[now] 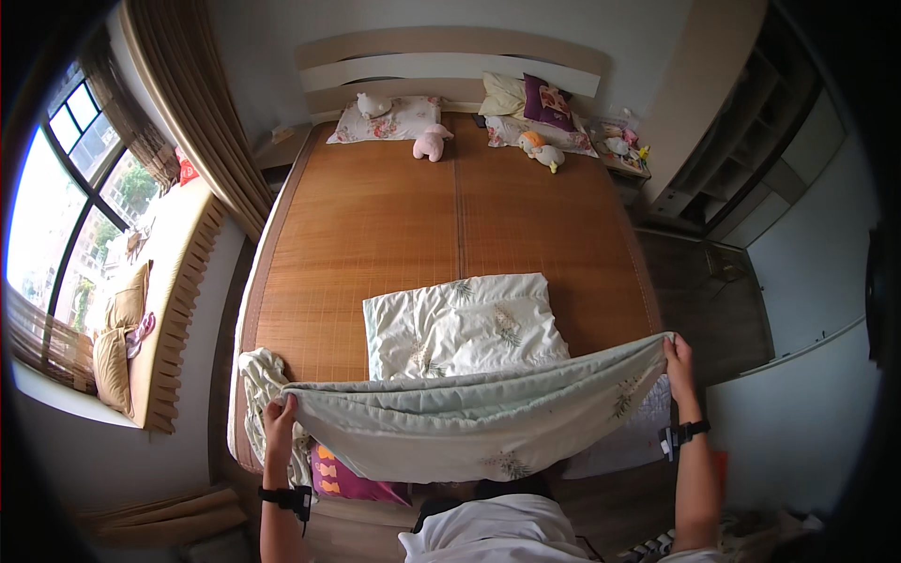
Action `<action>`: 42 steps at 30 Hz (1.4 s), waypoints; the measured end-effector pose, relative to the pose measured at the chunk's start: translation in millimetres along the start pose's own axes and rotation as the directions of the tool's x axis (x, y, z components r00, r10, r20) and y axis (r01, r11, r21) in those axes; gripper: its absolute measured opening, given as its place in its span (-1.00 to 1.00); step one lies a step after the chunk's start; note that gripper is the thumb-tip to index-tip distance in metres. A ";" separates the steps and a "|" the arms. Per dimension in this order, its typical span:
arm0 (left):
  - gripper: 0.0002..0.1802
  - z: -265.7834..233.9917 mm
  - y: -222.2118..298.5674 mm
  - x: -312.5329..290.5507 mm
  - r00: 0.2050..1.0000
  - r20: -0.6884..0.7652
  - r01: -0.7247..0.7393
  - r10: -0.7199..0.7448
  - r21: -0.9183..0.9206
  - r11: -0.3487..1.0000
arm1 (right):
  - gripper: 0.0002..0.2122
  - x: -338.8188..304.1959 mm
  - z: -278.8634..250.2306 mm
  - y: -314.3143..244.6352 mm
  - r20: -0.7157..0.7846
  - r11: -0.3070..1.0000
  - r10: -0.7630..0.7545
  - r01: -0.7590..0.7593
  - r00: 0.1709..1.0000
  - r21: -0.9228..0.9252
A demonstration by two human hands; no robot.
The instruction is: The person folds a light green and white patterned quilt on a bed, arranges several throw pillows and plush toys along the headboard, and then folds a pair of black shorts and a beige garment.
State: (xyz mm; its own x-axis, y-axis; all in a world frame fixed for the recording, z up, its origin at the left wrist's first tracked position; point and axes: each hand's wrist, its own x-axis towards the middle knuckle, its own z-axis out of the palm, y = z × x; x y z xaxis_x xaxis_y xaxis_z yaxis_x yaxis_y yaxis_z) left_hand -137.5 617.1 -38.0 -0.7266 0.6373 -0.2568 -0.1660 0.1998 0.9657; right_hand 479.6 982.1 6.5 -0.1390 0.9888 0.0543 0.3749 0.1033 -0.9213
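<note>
A thin quilt [441, 439], white with a leaf print and a pale green side, hangs stretched in front of me at the foot of the bed. My left hand [280, 411] is closed on one upper corner, and my right hand [677, 358] grips the other, somewhat higher. Between them the top edge sags and shows several layers. Just beyond lies a folded white section of quilt [460, 328] with a matching print, flat on the bed. Whether the two pieces join is hidden behind the held part.
A brown woven mat [366, 225] covers the bed. Floral pillows [404, 119], plush toys [433, 143] and a purple cushion [548, 101] lie near the headboard [450, 66]. Crumpled patterned cloth [263, 371] and another purple cushion [352, 479] are near my left hand. A windowsill [183, 272] runs along the left.
</note>
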 end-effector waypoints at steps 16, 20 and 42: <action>-0.50 137.3 -272.3 394.0 0.919 -0.336 0.322 -0.205 0.343 0.882 | -0.66 318.3 293.0 374.5 -0.155 0.756 0.302 -0.335 0.941 -0.562; -0.40 194.7 -290.6 397.3 0.907 -0.342 0.408 -0.246 0.567 0.716 | -0.63 323.8 265.4 417.5 -0.059 0.679 0.386 -0.327 0.921 -0.658; -0.43 148.9 -281.1 381.4 0.734 0.182 0.676 -0.654 -0.105 0.729 | -0.53 294.6 271.4 337.3 0.541 0.634 0.596 -0.761 0.593 0.136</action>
State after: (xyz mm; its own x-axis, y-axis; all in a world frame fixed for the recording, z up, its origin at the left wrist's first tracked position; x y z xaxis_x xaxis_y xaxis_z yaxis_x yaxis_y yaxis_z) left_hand -268.7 914.8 -413.3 -0.3033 0.4723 -0.8276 -0.6822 0.4988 0.5346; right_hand 316.4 1279.1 -392.8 -0.3550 0.5899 -0.7253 0.2188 -0.7018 -0.6779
